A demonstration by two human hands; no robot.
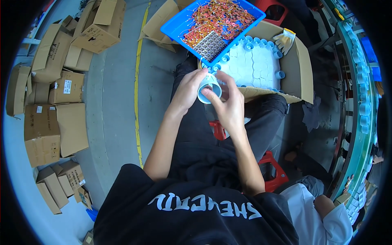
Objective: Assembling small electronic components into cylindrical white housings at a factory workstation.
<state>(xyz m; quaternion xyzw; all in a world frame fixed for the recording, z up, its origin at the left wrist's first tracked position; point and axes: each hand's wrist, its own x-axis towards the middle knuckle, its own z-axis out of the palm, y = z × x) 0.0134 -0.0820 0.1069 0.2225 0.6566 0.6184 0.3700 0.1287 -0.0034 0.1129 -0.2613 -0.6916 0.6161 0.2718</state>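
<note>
A white, hollow plastic cup-shaped housing [208,80] is between my hands above my lap, its round open end tilted toward me. My left hand [188,90] is wrapped round its left side. My right hand [229,107] is at its right side, the thumb at the open mouth and the fingers curled near the far end. Whatever lies inside the housing is mostly hidden by the thumb. Just beyond my hands stands a blue tray [174,33] heaped with small reddish discs on orange wires [226,18]. A perforated block [210,46] of small round parts lies in its near corner.
Under the tray, an open carton [300,73] holds white housings [253,63] in rows; a work glove [284,40] hangs on its rim. Cardboard boxes [42,130] line the left. Red stools [272,170], another seated person [314,212] and a green-edged line of housings [362,94] are at right.
</note>
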